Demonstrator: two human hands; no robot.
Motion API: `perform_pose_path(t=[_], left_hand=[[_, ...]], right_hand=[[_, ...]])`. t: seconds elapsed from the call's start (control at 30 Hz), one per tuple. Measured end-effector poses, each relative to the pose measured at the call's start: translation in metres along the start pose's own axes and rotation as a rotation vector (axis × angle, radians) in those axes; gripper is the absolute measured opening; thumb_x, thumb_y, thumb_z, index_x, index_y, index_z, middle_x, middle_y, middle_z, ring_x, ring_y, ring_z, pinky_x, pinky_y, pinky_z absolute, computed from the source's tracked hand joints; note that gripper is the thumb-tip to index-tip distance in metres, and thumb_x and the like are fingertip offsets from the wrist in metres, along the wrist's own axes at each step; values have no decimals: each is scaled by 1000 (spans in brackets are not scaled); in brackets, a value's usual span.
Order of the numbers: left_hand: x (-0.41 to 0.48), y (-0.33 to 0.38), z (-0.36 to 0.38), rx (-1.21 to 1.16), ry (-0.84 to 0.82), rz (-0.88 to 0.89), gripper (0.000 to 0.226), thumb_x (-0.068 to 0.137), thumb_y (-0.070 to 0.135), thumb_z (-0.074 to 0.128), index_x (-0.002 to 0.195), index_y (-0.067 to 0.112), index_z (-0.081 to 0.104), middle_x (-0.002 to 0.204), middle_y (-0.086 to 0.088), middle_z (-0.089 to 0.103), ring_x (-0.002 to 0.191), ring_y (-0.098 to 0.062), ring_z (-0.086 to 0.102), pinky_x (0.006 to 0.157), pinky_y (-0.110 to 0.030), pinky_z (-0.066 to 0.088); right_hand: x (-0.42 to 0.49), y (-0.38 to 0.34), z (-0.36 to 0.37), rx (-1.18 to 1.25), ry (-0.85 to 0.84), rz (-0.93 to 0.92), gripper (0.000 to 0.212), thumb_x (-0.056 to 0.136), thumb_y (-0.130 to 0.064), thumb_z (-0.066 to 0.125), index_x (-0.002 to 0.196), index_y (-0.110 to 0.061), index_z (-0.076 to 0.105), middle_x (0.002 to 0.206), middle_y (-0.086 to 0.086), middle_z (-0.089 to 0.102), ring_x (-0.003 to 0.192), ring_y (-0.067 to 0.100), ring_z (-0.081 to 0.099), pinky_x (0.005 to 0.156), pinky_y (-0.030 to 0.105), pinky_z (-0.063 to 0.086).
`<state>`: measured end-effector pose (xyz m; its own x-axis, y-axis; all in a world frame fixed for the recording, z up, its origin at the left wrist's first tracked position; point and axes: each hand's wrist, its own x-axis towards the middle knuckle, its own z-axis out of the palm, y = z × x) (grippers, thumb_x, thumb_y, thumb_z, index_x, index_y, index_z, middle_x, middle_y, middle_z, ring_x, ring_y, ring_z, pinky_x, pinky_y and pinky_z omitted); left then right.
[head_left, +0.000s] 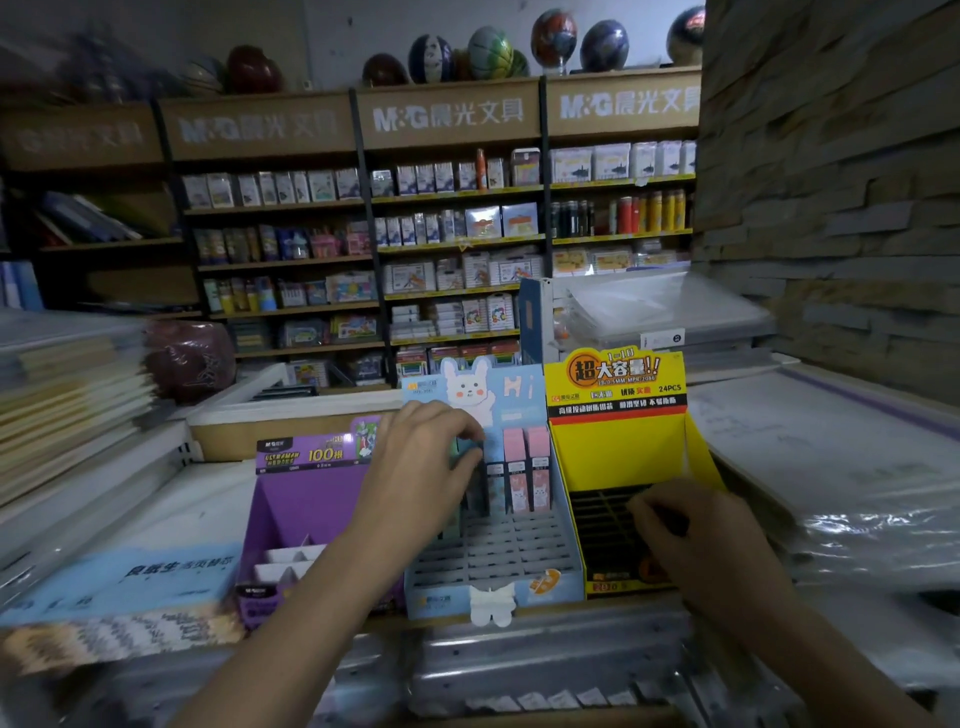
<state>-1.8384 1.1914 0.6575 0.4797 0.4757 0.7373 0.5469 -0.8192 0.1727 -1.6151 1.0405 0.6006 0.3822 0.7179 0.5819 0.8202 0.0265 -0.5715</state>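
- Left hand (423, 467), centre of frame: thumb and fingers pinch a small teal pack (469, 450) at the back rows of the blue display box (498, 566).
- Right hand (711, 545), lower right of centre: fingers curled over the black compartments of the yellow display box (618, 457); cannot tell if it holds anything.
- Teal pack stands upright, just left of the pink packs (525, 467), which are in the same box.
- Blue box has a rabbit header card (470, 389); its front grid slots are bare, and a white butterfly tag (492, 603) sits on the front edge.
- Purple display box (306, 499) touches the blue box's left side; yellow box touches its right side.
- Stacked notebooks (67, 405) at left edge.
- Plastic-wrapped sheets (857, 467) at right.
- Stocked shelves (457, 244) across upper frame under "M&G" signs (447, 114), with balls (488, 52) on top.
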Motion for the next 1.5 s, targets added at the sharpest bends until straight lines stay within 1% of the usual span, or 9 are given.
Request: perform_pose_path(t=[0.1, 0.37, 0.6, 0.83, 1.03, 1.23, 1.37, 1.43, 1.5], left_hand=[[-22, 8, -13, -140, 20, -9, 12, 86, 12, 77, 90, 23, 72, 91, 11, 66, 87, -6, 56, 79, -19, 41], [-123, 18, -3, -432, -103, -192, 17, 86, 9, 76, 94, 24, 74, 83, 16, 67, 76, 2, 62, 66, -6, 40], [-211, 4, 43, -468, -295, -469, 20, 87, 18, 76, 93, 37, 71, 89, 25, 67, 83, 1, 64, 65, -9, 45], [-275, -17, 84, -459, -439, -671, 24, 90, 15, 75, 82, 37, 69, 89, 20, 72, 90, 7, 65, 73, 0, 42], [-312, -30, 103, -359, -749, -847, 18, 84, 27, 79, 92, 25, 64, 89, 7, 67, 89, -14, 65, 77, -34, 52], [-323, -30, 109, -176, -952, -733, 67, 81, 34, 76, 141, 39, 46, 112, 0, 69, 103, -26, 67, 77, -37, 54], [-321, -28, 117, -44, -948, -783, 34, 87, 25, 66, 120, 28, 60, 92, -5, 66, 103, -34, 65, 66, -34, 49], [-320, -29, 118, -42, -913, -824, 6, 90, 24, 63, 84, 24, 64, 75, 0, 59, 93, -30, 67, 55, -28, 43], [-319, -31, 120, -69, -830, -860, 31, 94, 36, 59, 65, 26, 57, 72, 5, 62, 75, -16, 65, 50, -24, 38]], right_hand=[[-14, -18, -6, 85, 86, -116, 12, 89, -11, 70, 78, -10, 74, 72, -2, 68, 63, 13, 65, 57, 39, 54], [-70, -22, 26, 261, -82, -56, 13, 92, -22, 68, 80, -23, 74, 76, -11, 68, 68, 6, 63, 54, 10, 40], [-123, 4, 86, 289, -318, 80, 31, 94, -21, 66, 64, -15, 65, 57, -4, 56, 53, 0, 51, 51, 11, 31], [-163, 28, 133, 323, -509, 328, 19, 91, -18, 70, 75, -25, 78, 70, -5, 73, 69, 13, 67, 63, 22, 47], [-180, 63, 161, 56, -743, 250, 13, 87, -6, 68, 96, -1, 77, 96, 8, 75, 89, 13, 69, 77, 19, 51], [-185, 81, 174, -262, -1001, 16, 12, 77, -6, 65, 86, -5, 72, 96, 16, 64, 90, 29, 61, 76, 39, 52], [-190, 90, 183, -297, -988, -9, 15, 77, -15, 70, 91, -16, 74, 103, 7, 62, 100, 26, 53, 84, 35, 48], [-191, 93, 185, -235, -938, -6, 8, 79, -18, 67, 83, -17, 74, 94, 6, 64, 93, 24, 55, 79, 36, 49], [-189, 95, 186, -167, -857, 27, 12, 85, -21, 62, 74, -21, 68, 81, 2, 61, 82, 21, 56, 72, 40, 49]])
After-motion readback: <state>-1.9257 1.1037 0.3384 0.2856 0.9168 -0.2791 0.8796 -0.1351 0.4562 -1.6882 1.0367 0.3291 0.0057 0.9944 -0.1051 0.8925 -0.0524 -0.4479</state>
